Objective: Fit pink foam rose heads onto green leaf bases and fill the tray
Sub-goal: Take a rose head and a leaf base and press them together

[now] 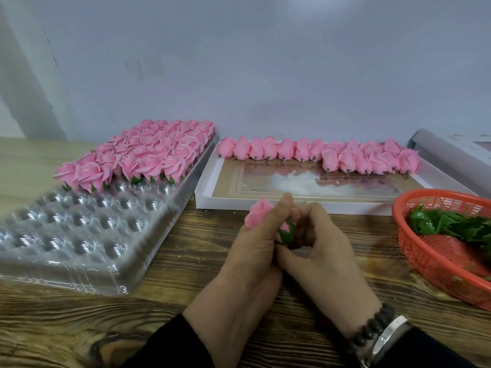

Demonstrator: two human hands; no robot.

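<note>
My left hand (252,251) grips a pink foam rose head (259,215) above the wooden table, its thumb across the bloom. A green leaf base (287,233) sits at the bottom of that rose, pinched by the fingers of my right hand (318,248). The clear plastic tray (87,229) lies at the left; its far rows hold finished roses (138,155) on green bases, its near cups are bare.
A white shallow box (212,179) behind my hands holds a row of loose rose heads (318,155) along its far side. A red mesh basket (430,251) with green leaf bases (451,224) stands at the right. A wall rises close behind the table.
</note>
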